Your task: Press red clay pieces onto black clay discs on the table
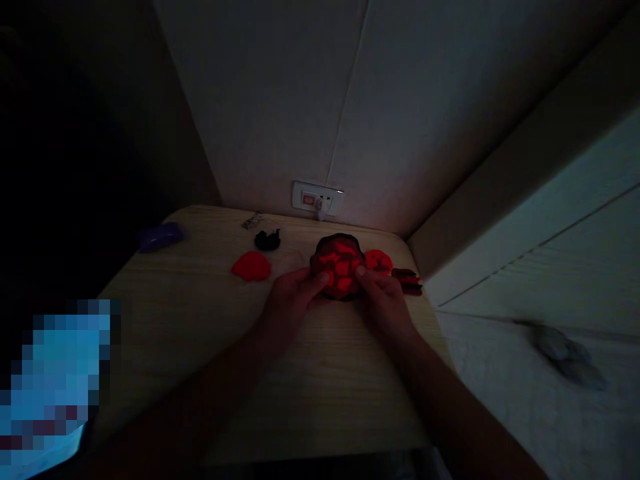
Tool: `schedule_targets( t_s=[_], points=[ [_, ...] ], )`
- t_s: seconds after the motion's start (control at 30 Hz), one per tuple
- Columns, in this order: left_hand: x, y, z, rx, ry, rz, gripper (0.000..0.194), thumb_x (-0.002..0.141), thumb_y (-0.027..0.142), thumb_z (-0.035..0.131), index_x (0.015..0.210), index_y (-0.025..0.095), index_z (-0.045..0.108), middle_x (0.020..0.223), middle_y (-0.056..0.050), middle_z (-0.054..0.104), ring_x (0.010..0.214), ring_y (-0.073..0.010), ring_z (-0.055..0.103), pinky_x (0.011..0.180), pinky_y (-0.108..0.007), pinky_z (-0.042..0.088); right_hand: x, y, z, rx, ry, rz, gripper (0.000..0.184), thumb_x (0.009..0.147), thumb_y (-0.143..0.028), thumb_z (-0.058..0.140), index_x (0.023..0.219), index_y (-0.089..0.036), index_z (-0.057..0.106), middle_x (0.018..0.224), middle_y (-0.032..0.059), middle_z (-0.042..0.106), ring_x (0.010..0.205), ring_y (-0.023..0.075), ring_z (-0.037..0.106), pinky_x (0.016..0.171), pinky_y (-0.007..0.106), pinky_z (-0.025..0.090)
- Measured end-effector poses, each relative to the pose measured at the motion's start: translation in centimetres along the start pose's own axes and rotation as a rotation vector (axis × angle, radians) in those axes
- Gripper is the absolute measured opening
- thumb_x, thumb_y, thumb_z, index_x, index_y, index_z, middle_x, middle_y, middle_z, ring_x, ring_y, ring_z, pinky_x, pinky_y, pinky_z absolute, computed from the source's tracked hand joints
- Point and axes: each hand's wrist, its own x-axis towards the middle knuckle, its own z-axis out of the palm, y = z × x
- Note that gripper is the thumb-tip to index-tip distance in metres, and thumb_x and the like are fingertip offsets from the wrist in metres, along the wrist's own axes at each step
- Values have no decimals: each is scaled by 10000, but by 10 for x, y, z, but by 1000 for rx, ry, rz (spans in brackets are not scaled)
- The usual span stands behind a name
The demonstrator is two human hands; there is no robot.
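Observation:
In the dim light both hands grip a round dark-red clay piece [341,261] with bright red patches and a black rim. My left hand [291,297] holds its near left edge, with the thumb pressed on top. My right hand [384,300] has its thumb on the right side of the piece. The other fingers of both hands are mostly hidden below it. Just beyond my right hand lies a flat red clay disc [379,261] with dark marks. Dark-red and black strips [407,281] sit at the table's right edge.
On the wooden table [320,400] to the left are a red clay lump [251,266], a black lump [267,240] and a purple packet [161,237]. A wall socket [318,199] with a plug is behind. A lit, pixelated screen [60,373] shows at lower left.

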Motion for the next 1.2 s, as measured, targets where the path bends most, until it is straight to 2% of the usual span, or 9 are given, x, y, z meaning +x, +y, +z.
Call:
schedule_targets(
  t_s=[0.1, 0.27, 0.47, 0.6, 0.73, 0.83, 1.03, 1.2],
  points=[
    [-1, -2, 0, 36, -42, -1, 329, 743, 361, 860, 986, 151, 791, 919, -79, 810, 806, -190, 755, 821, -319, 603, -1, -1, 3, -4, -14, 5, 271, 845, -503, 775, 861, -234, 806, 810, 21, 783, 708, 187, 687, 701, 312, 548],
    [-3, -3, 2, 115, -3, 9, 315, 713, 338, 874, 969, 176, 790, 913, -54, 811, 800, -186, 755, 764, -286, 594, -4, -5, 9, -59, -14, 20, 267, 702, -436, 894, 856, -239, 801, 790, 20, 783, 720, 206, 703, 687, 321, 572],
    [-1, -5, 0, 214, -6, 8, 344, 701, 353, 878, 971, 160, 788, 936, -90, 810, 798, -212, 757, 740, -302, 587, -5, -5, 10, -59, -15, 22, 280, 691, -435, 901, 840, -230, 783, 800, 13, 786, 667, 176, 690, 670, 306, 565],
    [-1, -5, -1, 144, -23, -9, 285, 737, 379, 848, 930, 177, 793, 867, -63, 806, 770, -212, 755, 730, -317, 601, -4, -4, 9, -39, -8, 37, 290, 684, -442, 907, 838, -233, 780, 798, 11, 785, 687, 182, 699, 673, 300, 557],
    [-2, -3, 0, 91, -43, -11, 290, 734, 366, 863, 943, 174, 799, 880, -61, 811, 777, -198, 758, 768, -317, 614, -4, -5, 6, 35, -21, 24, 236, 746, -451, 870, 848, -254, 789, 807, 0, 786, 685, 174, 690, 687, 299, 548],
    [-3, 0, 1, 34, -34, -23, 296, 741, 349, 860, 959, 159, 798, 906, -76, 813, 781, -197, 759, 778, -321, 617, -3, -5, 3, 6, -38, -7, 204, 798, -439, 835, 815, -239, 801, 770, 6, 779, 660, 168, 669, 679, 297, 533],
    [-2, 3, 0, 20, -29, -28, 302, 749, 357, 858, 971, 161, 799, 920, -81, 812, 801, -197, 758, 791, -322, 613, -2, -4, -2, -15, -45, -6, 304, 861, -524, 751, 772, -238, 807, 732, 20, 759, 668, 185, 655, 695, 320, 519],
    [-1, 1, -2, -39, -41, -51, 249, 772, 344, 841, 936, 161, 803, 898, -71, 808, 800, -188, 751, 778, -317, 619, 0, -6, -1, -69, -28, -32, 322, 877, -527, 732, 768, -236, 813, 708, 16, 742, 656, 187, 635, 667, 312, 495]
  ],
)
